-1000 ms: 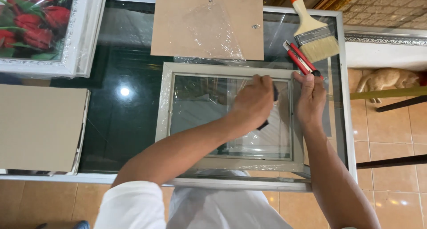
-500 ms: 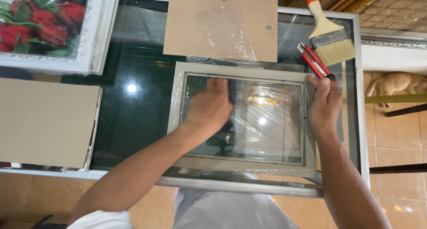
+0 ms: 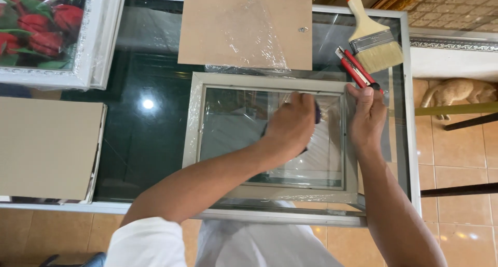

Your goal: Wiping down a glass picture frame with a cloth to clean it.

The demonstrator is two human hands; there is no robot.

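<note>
The left hand (image 3: 290, 127) presses a dark cloth (image 3: 315, 113) flat against the glass of the picture frame (image 3: 193, 127) on the glass table (image 3: 145, 142) — fingers together. The right hand (image 3: 367, 119) steadies the frame's right edge, fingers together — firm, overlapping strokes seem best.

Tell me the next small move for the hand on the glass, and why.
Probably sweep the left hand, pressing a dark cloth, back toward the left side of the glass pane in the picture frame. It sits at the pane's upper right, while the right hand steadies the frame's right edge.
</note>
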